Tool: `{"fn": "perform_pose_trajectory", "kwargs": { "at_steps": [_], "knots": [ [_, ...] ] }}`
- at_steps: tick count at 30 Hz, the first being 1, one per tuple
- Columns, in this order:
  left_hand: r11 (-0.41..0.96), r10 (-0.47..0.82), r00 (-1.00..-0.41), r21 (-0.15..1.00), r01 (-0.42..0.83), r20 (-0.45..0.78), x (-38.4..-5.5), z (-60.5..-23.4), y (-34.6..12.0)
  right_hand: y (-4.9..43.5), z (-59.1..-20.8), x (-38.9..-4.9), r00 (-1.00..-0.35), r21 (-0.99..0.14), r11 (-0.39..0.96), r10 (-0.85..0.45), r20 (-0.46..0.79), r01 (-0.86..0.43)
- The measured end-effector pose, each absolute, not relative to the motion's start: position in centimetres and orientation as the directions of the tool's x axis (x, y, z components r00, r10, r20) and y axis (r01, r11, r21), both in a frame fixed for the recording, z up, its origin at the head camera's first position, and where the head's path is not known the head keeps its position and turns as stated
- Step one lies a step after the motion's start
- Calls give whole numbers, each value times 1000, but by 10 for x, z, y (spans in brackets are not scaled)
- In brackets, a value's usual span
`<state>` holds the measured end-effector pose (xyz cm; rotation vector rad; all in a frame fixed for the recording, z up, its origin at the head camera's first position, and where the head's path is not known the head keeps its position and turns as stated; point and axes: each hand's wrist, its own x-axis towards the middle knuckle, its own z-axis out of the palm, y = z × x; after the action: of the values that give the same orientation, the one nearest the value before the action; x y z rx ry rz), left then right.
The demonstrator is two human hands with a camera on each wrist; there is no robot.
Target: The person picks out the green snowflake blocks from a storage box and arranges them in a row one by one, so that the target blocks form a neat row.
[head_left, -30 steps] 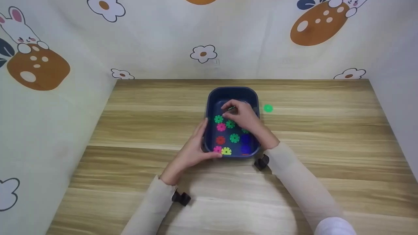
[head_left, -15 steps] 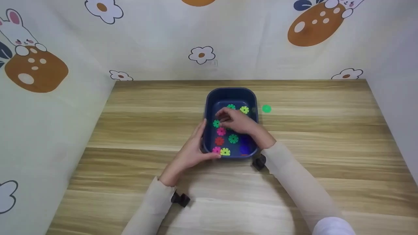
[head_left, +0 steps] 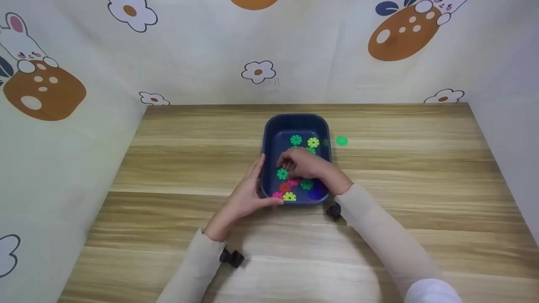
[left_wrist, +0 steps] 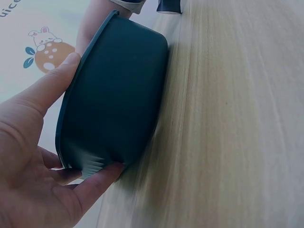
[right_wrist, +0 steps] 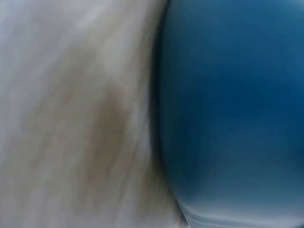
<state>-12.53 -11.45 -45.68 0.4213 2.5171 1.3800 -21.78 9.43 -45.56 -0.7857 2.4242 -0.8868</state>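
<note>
The dark blue tray (head_left: pixel 297 123), set on the wooden bench (head_left: pixel 189 168) nearer its far edge than its near one, is gripped at its near left corner by the left hand (head_left: pixel 245 198)! Thumb and fingers are spread wide apart there, the thumb laid along the near rim, the fingers held against the left wall. And over the right wall, the right hand (head_left: pixel 306 163) is dipped inside, its fingers bent down among the notched discs; whether one is pinched cannot be told, since the fingertips are hidden. Just beside them a green disc (head_left: pixel 282 174) is seen. Towards the near left corner, a red disc (head_left: pixel 285 187), a pink disc (head_left: pixel 277 195) and a yellow disc (head_left: pixel 289 196) are bunched; deeper in, a second green disc (head_left: pixel 296 139) and a second yellow disc (head_left: pixel 313 142) are scattered. Outside, just beyond the right wall, a lone green piece (head_left: pixel 342 141) is left lying on the bench.
</note>
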Motion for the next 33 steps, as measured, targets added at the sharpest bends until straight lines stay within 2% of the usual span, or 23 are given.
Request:
{"fn": "perform_pose_trajectory", "kwargs": {
  "at_steps": [17, 33],
  "knots": [
    [501, 374, -927, 847, 177, -28, -127, -459, -114, 96, -457, -217, -723, -721, 573, -675, -145, -390],
    [509, 366, -929, 848, 149, -56, -126, -457, -115, 98, -454, -218, -700, -770, 524, -700, -145, -364]
  ]
}}
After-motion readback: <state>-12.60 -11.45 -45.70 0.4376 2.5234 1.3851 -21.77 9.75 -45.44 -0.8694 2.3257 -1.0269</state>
